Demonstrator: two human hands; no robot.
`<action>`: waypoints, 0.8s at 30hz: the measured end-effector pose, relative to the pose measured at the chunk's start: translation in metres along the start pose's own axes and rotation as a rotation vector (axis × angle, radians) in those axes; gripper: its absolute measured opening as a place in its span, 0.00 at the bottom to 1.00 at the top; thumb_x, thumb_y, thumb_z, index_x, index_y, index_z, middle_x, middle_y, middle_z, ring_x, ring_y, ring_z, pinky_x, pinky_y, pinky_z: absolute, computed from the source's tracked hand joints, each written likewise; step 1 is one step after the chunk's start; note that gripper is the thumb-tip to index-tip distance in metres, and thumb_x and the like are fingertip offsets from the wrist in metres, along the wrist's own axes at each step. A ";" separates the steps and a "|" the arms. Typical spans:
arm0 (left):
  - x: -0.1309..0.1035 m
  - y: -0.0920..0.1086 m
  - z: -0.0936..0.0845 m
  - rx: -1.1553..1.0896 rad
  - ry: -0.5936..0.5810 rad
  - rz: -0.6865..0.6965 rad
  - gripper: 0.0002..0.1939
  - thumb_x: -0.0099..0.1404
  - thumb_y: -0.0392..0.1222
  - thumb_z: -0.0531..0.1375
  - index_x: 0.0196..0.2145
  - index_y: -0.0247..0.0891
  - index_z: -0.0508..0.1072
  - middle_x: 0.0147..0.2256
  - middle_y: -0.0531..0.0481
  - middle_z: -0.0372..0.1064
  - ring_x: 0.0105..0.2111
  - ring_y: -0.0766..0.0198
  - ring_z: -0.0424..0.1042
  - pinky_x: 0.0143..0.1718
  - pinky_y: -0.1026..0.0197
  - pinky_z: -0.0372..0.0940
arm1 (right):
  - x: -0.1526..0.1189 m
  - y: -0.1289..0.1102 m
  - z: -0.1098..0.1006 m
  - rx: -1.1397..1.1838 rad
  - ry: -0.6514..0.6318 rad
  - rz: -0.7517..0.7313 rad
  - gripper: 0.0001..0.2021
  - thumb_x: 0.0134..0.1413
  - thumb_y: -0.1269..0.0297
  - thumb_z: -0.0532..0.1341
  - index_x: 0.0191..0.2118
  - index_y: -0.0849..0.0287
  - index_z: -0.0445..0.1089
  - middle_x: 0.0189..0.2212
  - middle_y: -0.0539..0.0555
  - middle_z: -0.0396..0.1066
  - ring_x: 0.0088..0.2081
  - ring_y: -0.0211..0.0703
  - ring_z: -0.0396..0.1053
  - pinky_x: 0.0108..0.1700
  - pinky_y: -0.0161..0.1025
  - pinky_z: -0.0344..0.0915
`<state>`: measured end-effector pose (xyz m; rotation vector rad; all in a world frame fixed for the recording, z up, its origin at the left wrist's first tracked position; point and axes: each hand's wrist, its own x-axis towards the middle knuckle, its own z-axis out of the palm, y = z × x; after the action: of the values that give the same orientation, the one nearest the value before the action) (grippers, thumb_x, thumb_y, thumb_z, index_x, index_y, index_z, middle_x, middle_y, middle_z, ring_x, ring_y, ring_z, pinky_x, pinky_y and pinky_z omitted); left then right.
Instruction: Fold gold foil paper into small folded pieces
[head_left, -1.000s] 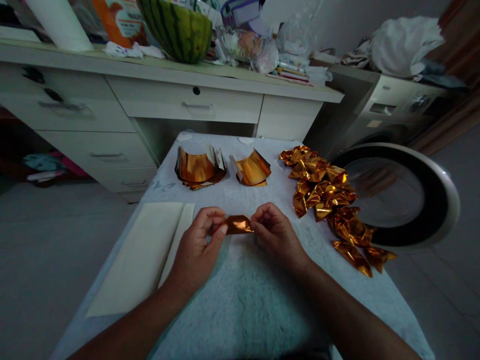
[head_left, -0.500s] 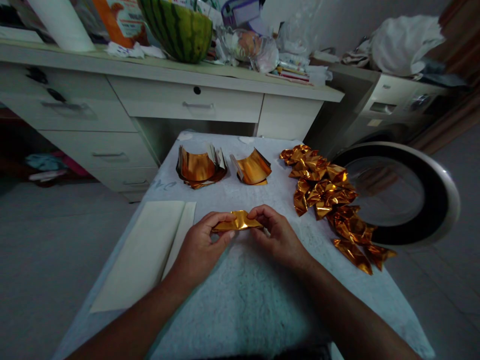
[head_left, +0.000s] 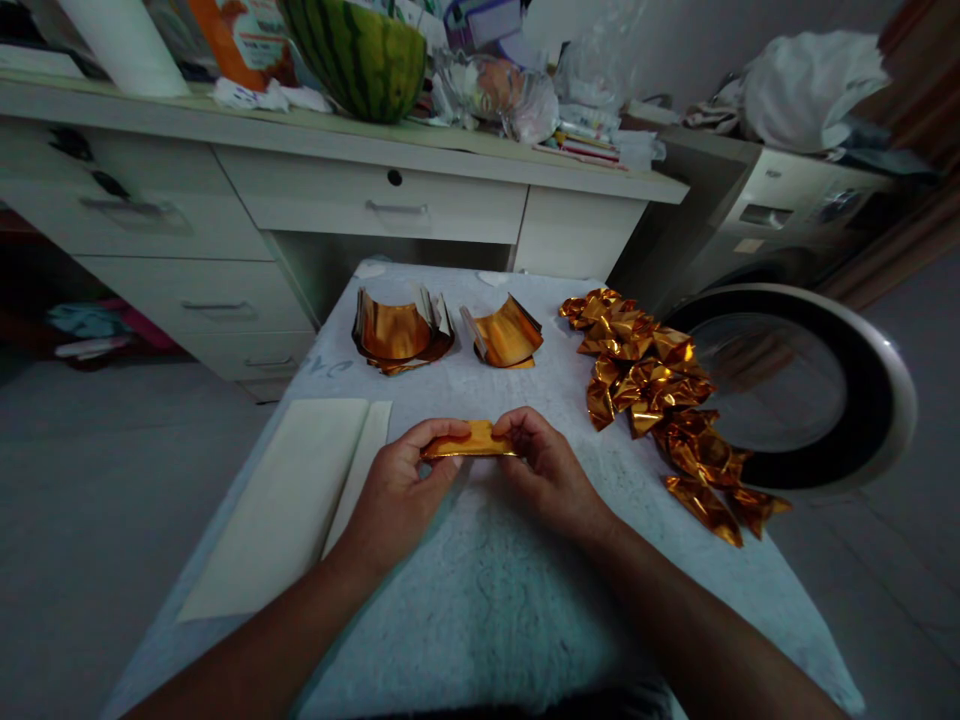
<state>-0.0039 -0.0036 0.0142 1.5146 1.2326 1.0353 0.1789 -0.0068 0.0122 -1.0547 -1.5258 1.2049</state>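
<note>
A narrow folded strip of gold foil paper [head_left: 478,440] is held level between my two hands, just above the table. My left hand [head_left: 409,485] pinches its left end between thumb and fingers. At the right end, my right hand [head_left: 551,470] is closed on it with fingertips on top. Beyond the hands lie two stacks of curled gold foil sheets, a larger left stack [head_left: 396,330] and a smaller right stack [head_left: 510,333]. Several folded, twisted gold foil pieces [head_left: 649,375] are heaped along the table's right side.
A folded pale paper sheet [head_left: 281,500] lies on the cloth-covered table [head_left: 480,610] at left. Behind stands a white drawer desk [head_left: 375,195] with a cut watermelon [head_left: 360,65]. An open washing machine door [head_left: 795,385] is beside the table's right edge.
The foil strip has tilted slightly in my fingers, so its front edge now shows as a bright straight line. Both hands keep their grip and have barely shifted.
</note>
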 end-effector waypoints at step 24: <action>-0.003 0.001 -0.005 0.496 -0.034 0.141 0.11 0.67 0.40 0.50 0.35 0.42 0.72 0.28 0.54 0.72 0.30 0.60 0.72 0.32 0.59 0.62 | -0.001 -0.003 -0.005 -0.453 0.002 -0.007 0.05 0.55 0.73 0.55 0.34 0.56 0.65 0.21 0.44 0.63 0.23 0.34 0.61 0.28 0.32 0.56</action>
<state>-0.0090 -0.0064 0.0161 2.0121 1.4447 0.8200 0.1838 -0.0068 0.0155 -1.3366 -1.8481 0.8688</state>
